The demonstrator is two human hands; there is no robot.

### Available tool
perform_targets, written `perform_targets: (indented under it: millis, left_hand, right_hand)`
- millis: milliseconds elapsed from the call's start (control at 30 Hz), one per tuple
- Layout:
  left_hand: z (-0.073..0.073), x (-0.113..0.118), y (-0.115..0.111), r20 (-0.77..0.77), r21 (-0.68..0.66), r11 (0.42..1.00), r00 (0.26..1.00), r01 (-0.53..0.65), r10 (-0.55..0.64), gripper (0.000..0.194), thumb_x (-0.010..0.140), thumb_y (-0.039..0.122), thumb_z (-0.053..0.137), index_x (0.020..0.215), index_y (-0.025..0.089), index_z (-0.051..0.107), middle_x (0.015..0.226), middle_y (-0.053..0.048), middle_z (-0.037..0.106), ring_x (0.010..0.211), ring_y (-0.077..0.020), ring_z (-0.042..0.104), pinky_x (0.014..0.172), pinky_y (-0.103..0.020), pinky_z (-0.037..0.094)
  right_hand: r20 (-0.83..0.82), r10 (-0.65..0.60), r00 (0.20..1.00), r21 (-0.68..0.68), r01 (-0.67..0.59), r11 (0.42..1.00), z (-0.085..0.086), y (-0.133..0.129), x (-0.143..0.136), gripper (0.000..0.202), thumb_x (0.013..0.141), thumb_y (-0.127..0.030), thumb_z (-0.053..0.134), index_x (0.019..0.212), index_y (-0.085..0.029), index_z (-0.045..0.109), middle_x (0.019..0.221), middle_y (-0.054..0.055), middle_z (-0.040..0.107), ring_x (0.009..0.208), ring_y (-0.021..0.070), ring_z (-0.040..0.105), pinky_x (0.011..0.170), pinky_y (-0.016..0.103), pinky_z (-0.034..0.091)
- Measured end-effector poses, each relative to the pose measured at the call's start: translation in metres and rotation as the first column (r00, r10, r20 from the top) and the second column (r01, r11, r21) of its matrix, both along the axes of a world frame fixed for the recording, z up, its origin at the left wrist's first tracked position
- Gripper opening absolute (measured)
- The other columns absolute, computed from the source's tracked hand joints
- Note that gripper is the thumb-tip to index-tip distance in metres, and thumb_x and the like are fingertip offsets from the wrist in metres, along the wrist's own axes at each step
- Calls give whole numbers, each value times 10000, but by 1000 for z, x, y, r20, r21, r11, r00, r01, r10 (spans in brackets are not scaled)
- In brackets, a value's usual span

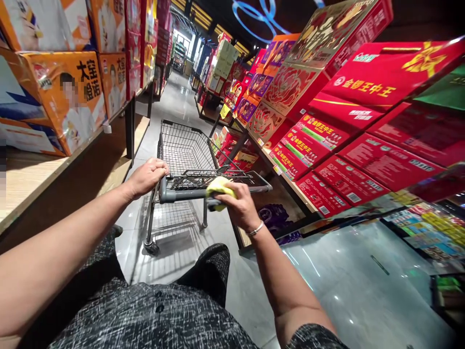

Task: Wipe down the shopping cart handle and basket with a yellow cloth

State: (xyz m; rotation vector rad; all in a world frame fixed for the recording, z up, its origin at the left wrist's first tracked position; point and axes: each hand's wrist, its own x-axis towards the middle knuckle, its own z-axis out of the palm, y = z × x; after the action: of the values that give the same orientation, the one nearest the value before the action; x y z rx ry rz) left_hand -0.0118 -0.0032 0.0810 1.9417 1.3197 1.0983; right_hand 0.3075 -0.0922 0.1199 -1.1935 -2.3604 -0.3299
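Note:
A black wire shopping cart (189,145) stands in front of me, with a grey handle bar (185,195) on my side. My left hand (148,177) is closed on the cart's left rear corner, beside the end of the handle. In my right hand (238,203), its wrist wearing a thin bracelet, is a yellow and dark cloth (218,187), held against the handle bar right of its middle. The palm side of my right hand is hidden. No goods show in the cart's basket.
Orange boxes (69,97) fill the left shelf, its wooden edge (72,167) close to my left arm. Red gift boxes (366,87) are stacked on the right shelf (290,186). A tiled aisle (179,94) runs ahead between shelves.

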Motion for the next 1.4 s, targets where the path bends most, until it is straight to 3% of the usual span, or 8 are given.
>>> perform_targets:
  millis: [100, 200, 333, 533, 667, 900, 1100, 1400]
  left_hand:
    - [4, -10, 3, -45, -1, 999, 998, -35, 35, 295, 735, 444, 432, 665, 214, 602, 1069, -83, 650, 1116, -289, 569, 1074, -445, 415]
    - [18, -18, -3, -114, -12, 996, 990, -88, 86, 317, 730, 443, 450, 760, 218, 671, 1163, -89, 638, 1161, -312, 572, 1099, -462, 399]
    - [42, -11, -39, -217, 99, 994, 973, -54, 74, 520, 877, 563, 364, 1114, 226, 681, 1255, -84, 636, 1244, -325, 534, 1121, -476, 373]
    - [41, 24, -92, -334, 156, 984, 942, 84, -28, 879, 913, 775, 169, 1479, 158, 433, 1429, -131, 544, 1340, -341, 472, 1169, -528, 265]
    - [36, 29, -93, -328, 207, 978, 943, 16, 54, 1014, 861, 835, 57, 1519, 125, 359, 1392, -171, 562, 1303, -358, 501, 1141, -506, 298]
    - [27, 12, -83, -324, 306, 951, 934, -47, 151, 765, 923, 726, 204, 1393, 220, 533, 1187, -113, 667, 1119, -326, 603, 1052, -501, 366]
    - [17, 2, -73, -429, 437, 894, 851, -99, 304, 413, 887, 622, 497, 1075, 320, 706, 1069, -50, 691, 1111, -343, 571, 1116, -619, 208]
    - [19, -46, -23, -359, 389, 857, 801, -339, 480, 577, 959, 661, 353, 1336, 272, 548, 1552, 3, 330, 1444, -402, 143, 1153, -685, 36]
  right_hand:
    - [-35, -377, 926, -27, 376, 926, -3, 9, 73, 325, 879, -133, 548, 1077, -290, 753, 1307, 67, 550, 1202, 246, 487, 1025, 406, 431]
    - [-63, -684, 727, -80, 680, 729, -1, 15, 117, 506, 794, -72, 501, 1238, -239, 676, 1403, 97, 457, 1264, 276, 452, 1058, 414, 402]
    - [-246, -787, 565, -68, 800, 596, -21, 15, 90, 508, 785, -84, 464, 1252, -192, 632, 1389, 145, 414, 1309, 293, 419, 1102, 455, 350]
    - [-447, -403, 799, 126, 503, 855, -84, -20, -71, 339, 865, -184, 523, 1161, -286, 654, 1237, 123, 511, 1239, 303, 481, 1003, 482, 484]
    - [-161, -94, 982, 202, 126, 971, -73, -32, -139, 239, 928, -307, 558, 1063, -454, 689, 1291, -58, 568, 1228, 238, 472, 1047, 387, 452]
    - [-110, -193, 975, -39, 190, 981, 6, 6, -42, 342, 827, -132, 604, 1068, -321, 755, 1315, 23, 599, 1111, 239, 500, 959, 378, 432]
    - [85, -549, 832, -232, 552, 801, 27, 28, 69, 504, 754, -74, 476, 1147, -291, 703, 1278, 35, 615, 1069, 239, 514, 877, 366, 358]
    - [103, -373, 922, -150, 385, 911, 25, -1, 14, 476, 777, -136, 504, 1207, -263, 663, 1135, 79, 628, 984, 239, 541, 814, 336, 388]
